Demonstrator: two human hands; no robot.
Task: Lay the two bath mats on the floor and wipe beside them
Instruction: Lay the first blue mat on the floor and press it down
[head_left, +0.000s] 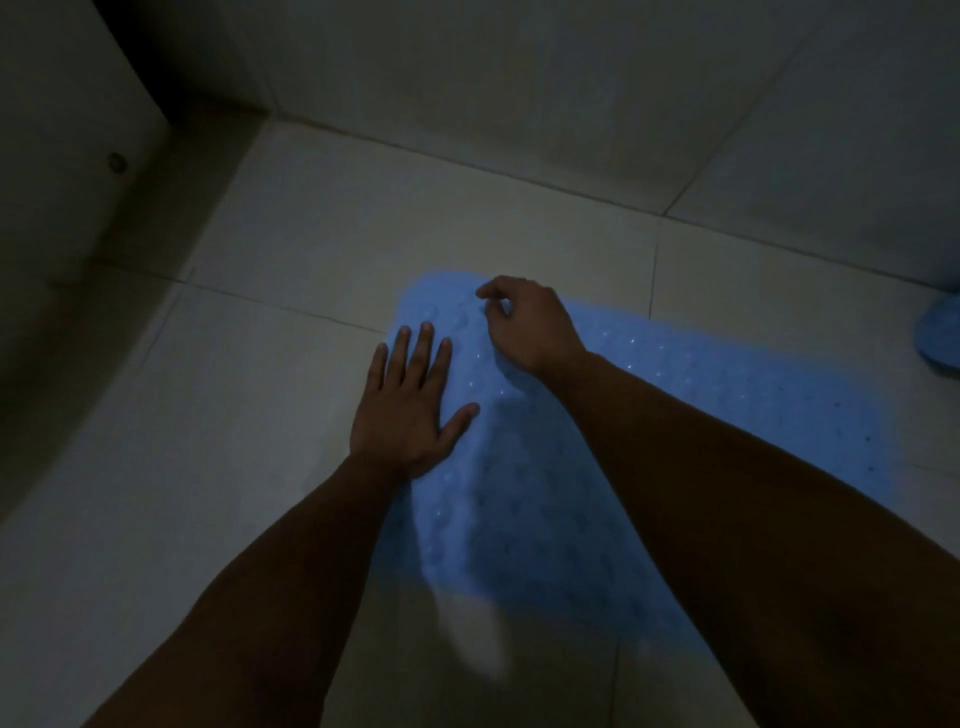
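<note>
Head view looks down on a dim tiled floor (311, 249) that meets a pale wall (519, 78) along the far side, with a dark fixture filling the left edge, too shadowed to name. Largest of the task's things is a blue bath mat (701, 415), spread flat across the tiles from the centre toward the right; small holes dot its surface and its near-left part runs under the forearms. At the right edge of the picture a second blue shape (937, 338) pokes in, seemingly bunched or rolled; it is probably the other mat, though too little shows to be sure.

Left hand (410, 400) lies released, palm down and fingers spread, pressing the mat's left border, its outer fingers reaching onto bare tile. Right hand (524, 322) is half curled on the mat's far corner, fingertips bent as if pinching or tugging the edge; whether it truly grips the material cannot be told.

By my judgement, the first mat is down and only being smoothed. The second mat is not yet laid, and no cloth is visible, so wiping beside them remains undone.
</note>
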